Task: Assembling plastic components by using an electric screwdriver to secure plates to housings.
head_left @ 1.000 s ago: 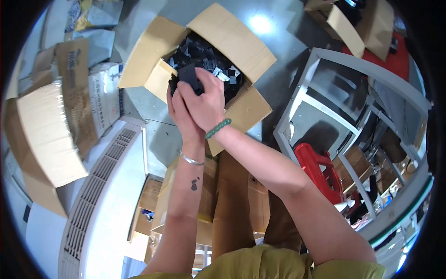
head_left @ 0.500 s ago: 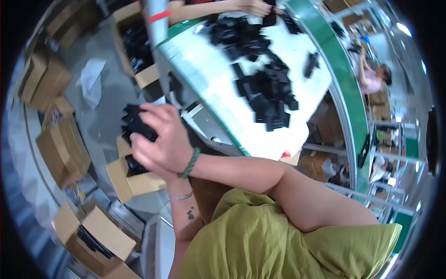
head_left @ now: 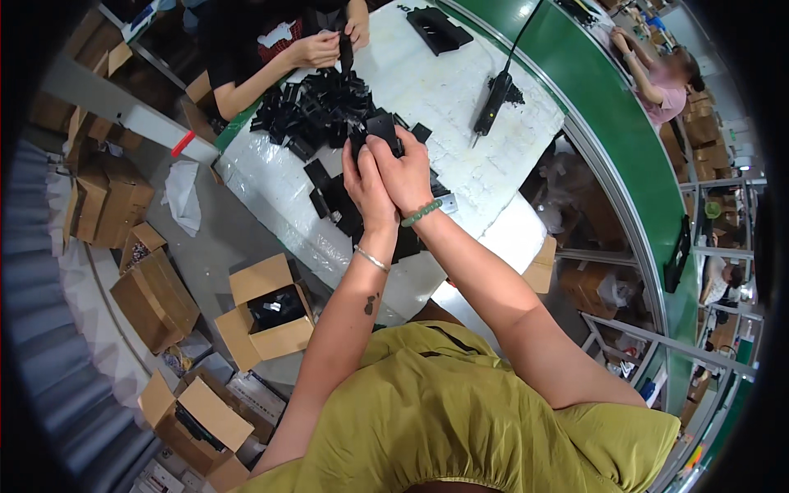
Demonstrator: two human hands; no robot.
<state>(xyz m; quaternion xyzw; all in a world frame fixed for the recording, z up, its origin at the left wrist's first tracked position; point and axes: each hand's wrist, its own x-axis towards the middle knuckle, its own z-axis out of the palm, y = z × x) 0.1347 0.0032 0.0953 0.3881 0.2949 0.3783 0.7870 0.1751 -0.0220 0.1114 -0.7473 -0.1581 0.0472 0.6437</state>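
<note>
Currently, the left hand (head_left: 369,197) and right hand (head_left: 408,174) press together, clutching black parts (head_left: 382,126) above the white table (head_left: 505,177). From the hands, a black pile (head_left: 320,103) lies at 10 o'clock, a screwdriver (head_left: 494,104) at 2 o'clock; tabletop extends toward 3 o'clock, ending near the curved green bench (head_left: 612,156).

The left hand (head_left: 367,193) and the right hand (head_left: 404,174) hold black pieces (head_left: 381,127) above the white table (head_left: 501,168), beside a pile of black parts (head_left: 325,103). To their right lies a black screwdriver (head_left: 494,103), and a co-worker's hand (head_left: 315,51) holds another part (head_left: 346,54)
</note>
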